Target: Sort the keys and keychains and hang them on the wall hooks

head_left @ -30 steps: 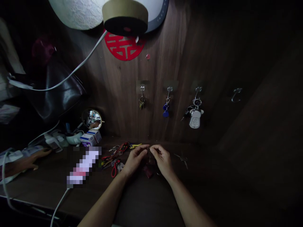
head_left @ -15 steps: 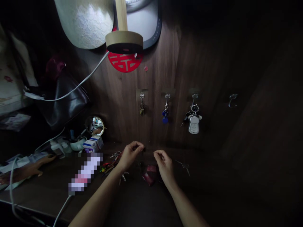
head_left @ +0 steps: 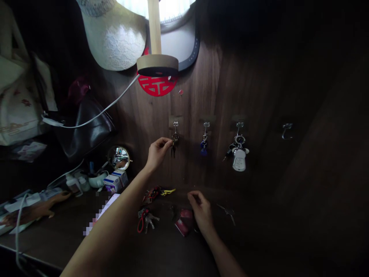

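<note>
My left hand (head_left: 158, 152) is raised to the leftmost wall hook (head_left: 176, 124), its thumb and forefinger pinched on the small bunch of keys (head_left: 174, 148) there. Whether those keys bear on the hook or on my fingers is hard to make out. Low over the table, my right hand (head_left: 202, 211) is closed with thumb and fingertips together; what is between them, if anything, is too dark to see. Dark red packets (head_left: 183, 226) lie beside it. Keys with a red loop (head_left: 148, 222) and a bunch with a yellow tag (head_left: 168, 191) rest farther left.
Keys with blue tags (head_left: 203, 148) and a white fob (head_left: 239, 158) hang from two more hooks; a bare hook (head_left: 287, 130) is at right. A lamp base (head_left: 157, 64) with its cable juts out above. Small scissors (head_left: 228, 214), a round mirror (head_left: 119, 158) and boxes (head_left: 115, 181) stand or lie around.
My left hand has risen from above the table to the keys at the leftmost hook, uncovering the key bunches below. My right hand stays low, still closed. The view has shifted slightly upward.
</note>
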Demonstrator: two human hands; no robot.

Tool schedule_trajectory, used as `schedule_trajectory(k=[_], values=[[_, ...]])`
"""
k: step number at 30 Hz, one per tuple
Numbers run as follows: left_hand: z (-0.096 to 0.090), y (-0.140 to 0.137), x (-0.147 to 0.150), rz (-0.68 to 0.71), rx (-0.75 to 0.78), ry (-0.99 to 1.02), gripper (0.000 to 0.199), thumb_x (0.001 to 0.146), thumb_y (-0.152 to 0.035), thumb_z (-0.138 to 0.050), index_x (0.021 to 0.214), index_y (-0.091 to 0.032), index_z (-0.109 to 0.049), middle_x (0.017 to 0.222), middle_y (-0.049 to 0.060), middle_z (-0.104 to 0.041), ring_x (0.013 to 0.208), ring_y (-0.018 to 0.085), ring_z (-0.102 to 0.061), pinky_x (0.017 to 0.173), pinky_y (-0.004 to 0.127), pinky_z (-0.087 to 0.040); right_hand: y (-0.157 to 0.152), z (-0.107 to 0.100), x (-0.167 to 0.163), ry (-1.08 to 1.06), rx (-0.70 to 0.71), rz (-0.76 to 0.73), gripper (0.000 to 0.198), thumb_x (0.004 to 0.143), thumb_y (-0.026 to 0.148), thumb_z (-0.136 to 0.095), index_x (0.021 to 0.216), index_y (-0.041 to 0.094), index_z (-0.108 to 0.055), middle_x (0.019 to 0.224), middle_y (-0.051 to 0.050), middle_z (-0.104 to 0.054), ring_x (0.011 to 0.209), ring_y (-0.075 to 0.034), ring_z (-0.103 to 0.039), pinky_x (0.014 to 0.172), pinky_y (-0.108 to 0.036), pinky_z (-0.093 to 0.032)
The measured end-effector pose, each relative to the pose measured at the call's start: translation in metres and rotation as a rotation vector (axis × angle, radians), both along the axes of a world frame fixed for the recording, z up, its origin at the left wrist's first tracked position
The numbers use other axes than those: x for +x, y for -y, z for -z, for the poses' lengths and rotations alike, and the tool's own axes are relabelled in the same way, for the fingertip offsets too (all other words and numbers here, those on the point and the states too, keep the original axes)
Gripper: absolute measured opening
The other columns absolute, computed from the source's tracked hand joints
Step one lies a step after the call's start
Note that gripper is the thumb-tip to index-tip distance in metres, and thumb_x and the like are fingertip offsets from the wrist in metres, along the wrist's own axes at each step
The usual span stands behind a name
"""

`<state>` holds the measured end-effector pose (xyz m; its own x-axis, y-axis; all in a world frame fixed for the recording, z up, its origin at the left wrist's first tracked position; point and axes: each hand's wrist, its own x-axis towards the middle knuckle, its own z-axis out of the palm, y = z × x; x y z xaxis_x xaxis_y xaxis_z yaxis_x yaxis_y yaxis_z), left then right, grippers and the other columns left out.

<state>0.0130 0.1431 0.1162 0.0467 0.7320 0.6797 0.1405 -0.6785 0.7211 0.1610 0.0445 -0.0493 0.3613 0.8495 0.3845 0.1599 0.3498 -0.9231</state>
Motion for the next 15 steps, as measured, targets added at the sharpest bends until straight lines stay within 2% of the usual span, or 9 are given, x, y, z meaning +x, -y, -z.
schedule_trajectory(k=[6,15], values=[[-0.023,-0.018,0.011,-0.160,0.086,-0.059,0.024,0.075,-0.039,-0.059,0.077,-0.016,-0.067,0.064,-0.002,-0.061,0.060,0.010,-0.052,0.059,0.020,-0.037,-0.004,0.002,0.000,-0.025,0.040,-0.016,0.028,0.072,0.046,-0.059,0.067,0.018,-0.060,0.061,0.000,-0.057,0.060,-0.015,-0.052,0.056,-0.023,-0.042],[-0.035,-0.033,0.013,-0.272,0.073,-0.206,0.017,0.076,-0.032,-0.059,0.075,-0.018,-0.069,0.071,-0.001,-0.068,0.066,0.012,-0.059,0.064,0.020,-0.039,-0.006,0.003,0.001,-0.038,0.036,-0.003,0.026,0.071,0.043,-0.058,0.066,0.018,-0.060,0.060,0.000,-0.058,0.060,-0.015,-0.053,0.057,-0.023,-0.042]])
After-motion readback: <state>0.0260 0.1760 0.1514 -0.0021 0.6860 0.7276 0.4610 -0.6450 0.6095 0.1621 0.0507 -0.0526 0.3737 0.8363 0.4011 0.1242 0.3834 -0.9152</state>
